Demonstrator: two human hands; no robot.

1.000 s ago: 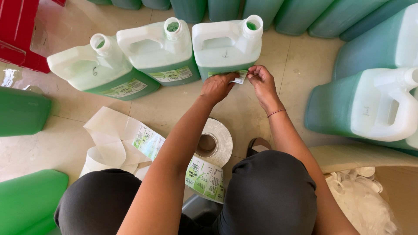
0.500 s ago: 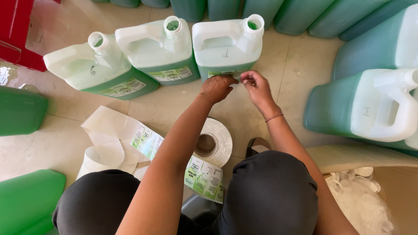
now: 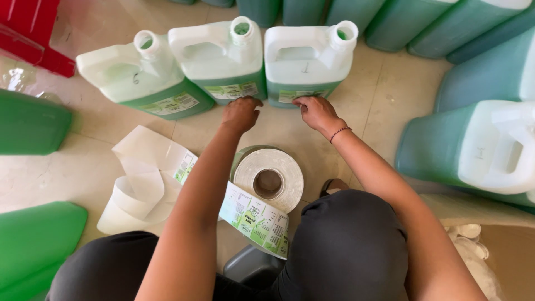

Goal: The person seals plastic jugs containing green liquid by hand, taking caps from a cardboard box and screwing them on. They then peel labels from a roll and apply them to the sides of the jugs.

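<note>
Head camera, looking down: a seated person reaches both bare arms toward a row of three open-necked plastic jugs of green liquid on a pale tiled floor. The landmark here is the right-hand jug [image 3: 307, 61] of that row, white-topped with a moulded handle and an uncapped spout.

The right hand [image 3: 315, 110] lies at the foot of this jug, fingers spread and pressed flat against the label [image 3: 298, 96] on its front face, not gripping anything. The left hand [image 3: 241, 113] sits just left of the jug's base, below the middle jug [image 3: 223, 58], curled into a loose fist; whether it pinches anything cannot be told from this angle. A thin cord bracelet [image 3: 340, 132] circles the right wrist.

Left of the middle jug stands a third jug [image 3: 142, 78], tilted, also labelled. Below the landmark jug, between the person's forearms, a roll of labels [image 3: 268, 179] lies flat on the floor, a printed green-and-white strip [image 3: 256, 220] trailing from it toward the person's knees. Left of the roll, loose white backing paper [image 3: 142, 187] curls in a heap.

More green jugs [image 3: 473, 150] crowd the floor to the right of the landmark jug, and a red crate [image 3: 30, 30] sits well to its left.
</note>
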